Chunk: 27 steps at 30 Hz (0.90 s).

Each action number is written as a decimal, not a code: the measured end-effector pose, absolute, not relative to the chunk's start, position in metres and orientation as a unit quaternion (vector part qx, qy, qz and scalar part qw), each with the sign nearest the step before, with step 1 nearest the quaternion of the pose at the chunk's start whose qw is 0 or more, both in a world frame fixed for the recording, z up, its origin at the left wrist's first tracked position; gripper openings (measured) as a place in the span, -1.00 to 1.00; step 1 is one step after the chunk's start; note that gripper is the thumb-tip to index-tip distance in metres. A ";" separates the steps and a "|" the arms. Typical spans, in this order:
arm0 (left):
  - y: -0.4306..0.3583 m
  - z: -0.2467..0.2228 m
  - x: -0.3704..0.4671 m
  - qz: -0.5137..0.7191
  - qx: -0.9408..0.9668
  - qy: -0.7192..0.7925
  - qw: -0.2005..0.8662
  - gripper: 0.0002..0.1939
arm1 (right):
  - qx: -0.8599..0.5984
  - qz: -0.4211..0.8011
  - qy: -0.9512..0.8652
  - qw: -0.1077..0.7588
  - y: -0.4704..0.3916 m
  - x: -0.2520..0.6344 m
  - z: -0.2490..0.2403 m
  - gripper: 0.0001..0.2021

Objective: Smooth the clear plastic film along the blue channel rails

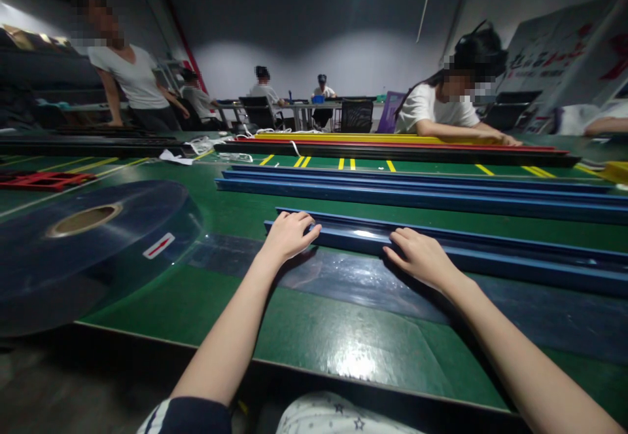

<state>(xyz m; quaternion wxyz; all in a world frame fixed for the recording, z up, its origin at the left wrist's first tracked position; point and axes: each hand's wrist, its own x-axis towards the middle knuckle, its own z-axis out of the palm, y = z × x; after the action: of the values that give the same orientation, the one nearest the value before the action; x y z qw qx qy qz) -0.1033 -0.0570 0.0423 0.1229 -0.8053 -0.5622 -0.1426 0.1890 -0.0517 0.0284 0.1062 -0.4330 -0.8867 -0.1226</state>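
A long blue channel-shaped strip (515, 257) lies across the green table. My left hand (292, 232) rests on its left end, fingertips over the far side and thumb at the near edge. Farther right along the same strip, my right hand (417, 254) has its fingers bent into the channel and its thumb at the near wall. Between the hands, something clear and shiny shows inside the channel. A flat band of clear film (343, 278) runs under my wrists, in front of the strip, from a large roll of film (142, 218) at the left.
More blue strips (392, 188) lie beyond, then yellow, red and black strips (343, 146). A person (441, 110) leans over them at the far right. Another person (130, 80) stands at the far left. Red pieces (39, 180) lie behind the roll. The table's front edge (196, 349) is near me.
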 end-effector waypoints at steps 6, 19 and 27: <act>-0.056 0.044 -0.108 -0.136 -0.790 -0.587 0.114 -0.57 | -0.434 -0.121 -0.886 0.106 -0.052 0.189 0.028 -0.73; -0.056 0.045 -0.108 -0.144 -0.783 -0.598 0.092 -0.57 | -0.430 -0.117 -0.888 0.115 -0.052 0.189 0.029 -0.75; -0.055 0.045 -0.109 -0.121 -0.771 -0.616 0.107 -0.53 | -0.433 -0.120 -0.888 0.103 -0.051 0.189 0.028 -0.73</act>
<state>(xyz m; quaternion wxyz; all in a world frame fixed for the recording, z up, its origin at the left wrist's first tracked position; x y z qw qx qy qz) -0.1094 -0.0553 0.0454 0.1065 -0.7708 -0.6163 -0.1209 0.1892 -0.0515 0.0282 0.1033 -0.4327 -0.8876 -0.1195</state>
